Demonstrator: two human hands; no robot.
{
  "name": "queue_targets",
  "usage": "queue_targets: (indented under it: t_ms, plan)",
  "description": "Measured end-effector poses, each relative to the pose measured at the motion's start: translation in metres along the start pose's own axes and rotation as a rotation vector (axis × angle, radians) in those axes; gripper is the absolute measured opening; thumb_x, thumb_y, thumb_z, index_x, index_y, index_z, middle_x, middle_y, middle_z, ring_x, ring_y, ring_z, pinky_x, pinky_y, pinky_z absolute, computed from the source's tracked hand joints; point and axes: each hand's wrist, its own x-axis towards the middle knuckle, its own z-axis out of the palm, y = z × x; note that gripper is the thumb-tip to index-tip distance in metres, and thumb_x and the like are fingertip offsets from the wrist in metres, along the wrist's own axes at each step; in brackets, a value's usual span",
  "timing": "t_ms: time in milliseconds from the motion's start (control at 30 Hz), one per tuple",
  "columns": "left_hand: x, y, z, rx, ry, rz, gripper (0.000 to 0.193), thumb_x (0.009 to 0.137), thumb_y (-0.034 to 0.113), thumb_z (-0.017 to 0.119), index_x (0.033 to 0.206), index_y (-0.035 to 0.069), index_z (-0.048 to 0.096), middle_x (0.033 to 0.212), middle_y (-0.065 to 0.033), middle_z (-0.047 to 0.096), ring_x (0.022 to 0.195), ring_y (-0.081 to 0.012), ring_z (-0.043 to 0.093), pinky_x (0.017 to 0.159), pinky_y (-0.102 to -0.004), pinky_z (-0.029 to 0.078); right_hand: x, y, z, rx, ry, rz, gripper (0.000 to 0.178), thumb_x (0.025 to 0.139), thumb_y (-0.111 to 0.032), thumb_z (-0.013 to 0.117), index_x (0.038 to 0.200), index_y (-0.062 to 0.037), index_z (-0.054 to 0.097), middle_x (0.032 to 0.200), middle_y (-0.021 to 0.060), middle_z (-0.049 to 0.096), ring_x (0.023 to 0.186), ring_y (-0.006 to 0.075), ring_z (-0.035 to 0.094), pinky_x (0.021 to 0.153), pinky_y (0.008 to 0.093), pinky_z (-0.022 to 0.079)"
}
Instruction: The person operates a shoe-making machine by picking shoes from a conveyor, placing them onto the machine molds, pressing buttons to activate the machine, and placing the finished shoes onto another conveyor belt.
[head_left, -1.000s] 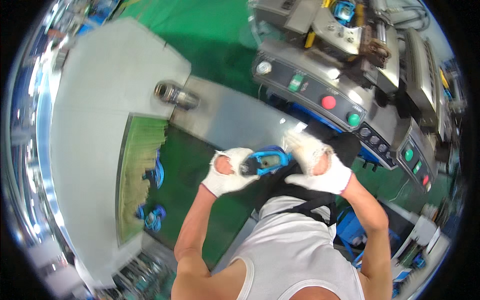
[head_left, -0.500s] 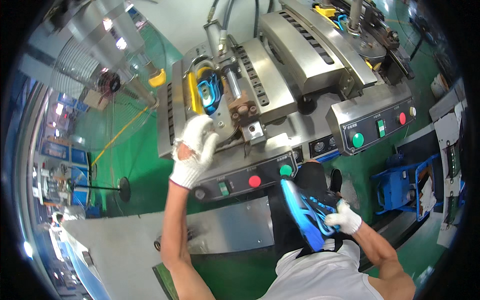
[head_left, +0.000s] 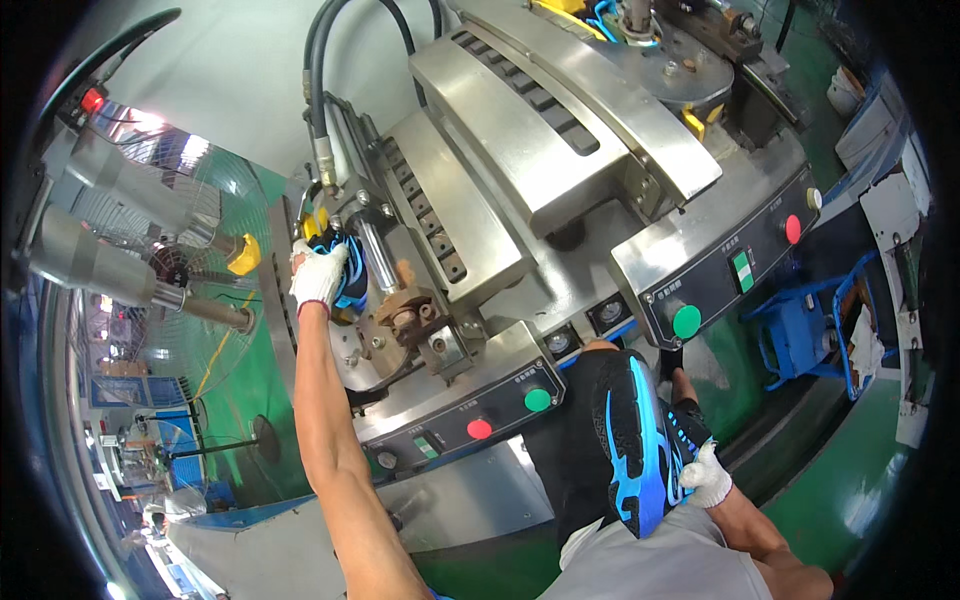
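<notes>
My left hand (head_left: 318, 275), in a white knit glove, reaches into the left station of the metal machine. Its fingers are closed round one side of a black and blue sneaker (head_left: 352, 276) there, beside a shiny steel rod (head_left: 376, 255). Part of that sneaker is hidden by the glove. Low on the right, my gloved right hand (head_left: 706, 478) grips a second black and blue sneaker (head_left: 640, 440) over my lap. This one is tilted so that its black and blue sole shows.
A control panel (head_left: 460, 425) with red and green buttons runs along the near edge; another panel (head_left: 735, 265) sits to the right. Steel covers (head_left: 520, 120) and black hoses (head_left: 318, 90) rise behind. A fan (head_left: 170, 270) stands left, a blue cart (head_left: 805, 335) right.
My left hand has moved forward from the machine's front edge onto the sneaker in the station. The sneaker in my right hand has turned to show more sole. The view has shifted.
</notes>
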Motion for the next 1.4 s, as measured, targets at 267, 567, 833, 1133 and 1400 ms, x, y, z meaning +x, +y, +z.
queue_targets:
  t_ms: [267, 567, 833, 1133, 1400]
  plan:
    - [-0.114, -0.053, -0.105, -0.489, 0.383, 0.112, 0.062, 0.088, 0.024, 0.084, 0.137, -0.003, 0.058, 0.120, -0.0175, 0.071, 0.107, -0.0238, 0.068, 0.100, -0.0375, 0.053, 0.030, -0.014, 0.036, 0.162, -0.047, 0.030, 0.101, 0.080, 0.005, 0.075, 0.167, -0.0048, 0.025, 0.147, 0.0163, 0.061, 0.124, 0.0270, 0.067, 0.099, 0.0430, 0.061]
    - [-0.412, -0.178, -0.107, -0.427, 0.398, 0.000, 0.060, 0.078, 0.009, 0.083, 0.132, -0.001, 0.059, 0.120, -0.0176, 0.068, 0.107, -0.0285, 0.070, 0.098, -0.0411, 0.055, 0.093, -0.042, 0.166, -0.319, 0.075, -0.085, 0.050, 0.084, -0.003, 0.081, 0.131, -0.0001, 0.065, 0.088, 0.0016, 0.070, 0.060, 0.0069, 0.059, 0.051, 0.0219, 0.047]
    - [-0.572, -0.266, -0.014, -0.172, 0.118, -0.423, 0.049, 0.070, 0.023, 0.088, 0.114, 0.009, 0.069, 0.098, -0.0121, 0.075, 0.091, -0.0358, 0.074, 0.083, -0.0469, 0.057, 0.254, -0.069, 0.378, -0.710, -0.182, -0.265, 0.022, 0.089, -0.020, 0.083, 0.100, -0.0024, 0.075, 0.088, 0.0021, 0.071, 0.073, 0.0111, 0.063, 0.070, 0.0292, 0.053]
    - [-0.588, -0.295, 0.035, -0.403, 0.048, -0.404, 0.067, 0.066, 0.020, 0.091, 0.125, 0.006, 0.061, 0.120, -0.0139, 0.066, 0.100, -0.0404, 0.071, 0.086, -0.0489, 0.059, 0.504, -0.074, 0.405, -1.769, 0.251, -0.457, 0.051, 0.077, -0.025, 0.084, 0.120, 0.0030, 0.074, 0.119, 0.0231, 0.075, 0.110, 0.0330, 0.073, 0.091, 0.0422, 0.058]
    - [-0.597, -0.298, 0.028, -0.491, 0.104, -0.373, 0.067, 0.080, 0.020, 0.088, 0.139, 0.008, 0.059, 0.133, -0.0211, 0.069, 0.116, -0.0410, 0.070, 0.096, -0.0470, 0.059, 0.520, 0.007, 0.395, -1.677, 0.603, -0.740, 0.045, 0.083, -0.032, 0.067, 0.113, 0.0019, 0.067, 0.123, 0.0228, 0.072, 0.117, 0.0423, 0.071, 0.104, 0.0460, 0.054]
